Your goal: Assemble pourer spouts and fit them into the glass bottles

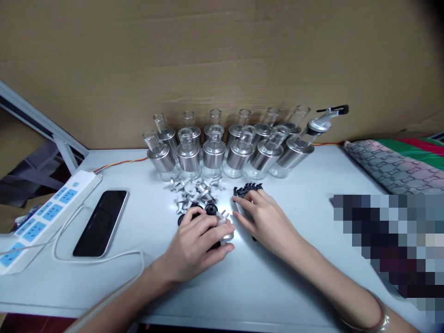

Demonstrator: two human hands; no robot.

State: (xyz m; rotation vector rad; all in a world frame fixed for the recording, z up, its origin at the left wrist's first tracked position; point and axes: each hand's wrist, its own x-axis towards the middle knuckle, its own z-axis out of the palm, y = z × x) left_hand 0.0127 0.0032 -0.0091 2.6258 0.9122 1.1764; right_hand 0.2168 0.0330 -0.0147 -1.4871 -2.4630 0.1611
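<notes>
My left hand is closed around a silver pourer spout, with its small top piece sticking up between thumb and fingers. Partly beneath that hand lie black round stoppers. Just beyond them is a loose heap of silver metal spout pieces. My right hand rests over a pile of small black lever-like parts, its thumb and forefinger apart. Part of that pile is hidden under the palm. I see nothing held in its fingers.
Several glass bottles with steel sleeves stand in two rows at the back; the rightmost front one wears a pourer. A phone, a white cable and a power strip lie left. A patterned cushion is at right.
</notes>
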